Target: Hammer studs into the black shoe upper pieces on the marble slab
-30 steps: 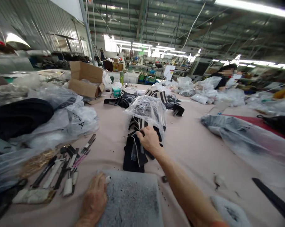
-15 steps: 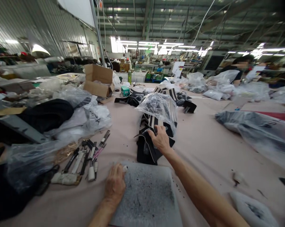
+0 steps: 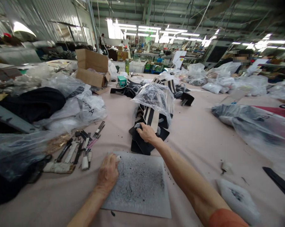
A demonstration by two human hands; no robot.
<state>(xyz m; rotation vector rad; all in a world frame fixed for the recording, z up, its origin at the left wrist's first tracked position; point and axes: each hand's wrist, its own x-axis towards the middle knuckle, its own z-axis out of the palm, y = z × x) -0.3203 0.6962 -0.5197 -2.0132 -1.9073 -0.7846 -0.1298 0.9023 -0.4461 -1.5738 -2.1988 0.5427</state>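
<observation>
My right hand reaches forward to a pile of flat black pieces. Thumb and fingers close at a small grey part on one of these pieces. Beside the hand, a cream strip with black stripes lies on the pile. A clear plastic bag covers the pile's far end. My left hand rests at the left edge of a grey board strewn with dark specks. Its fingers are curled, and a small white tip shows by them; what it belongs to is hidden.
Several hand tools lie to the left, near plastic bags and a dark bundle. An open cardboard box stands behind. On the right are a large bagged item and a white packet. A person is at the far right.
My right hand has shifted slightly left over the pile, its fingers now closer together. The bent black piece under it now lies flatter. My left hand stays at the board's edge; the view has shifted.
</observation>
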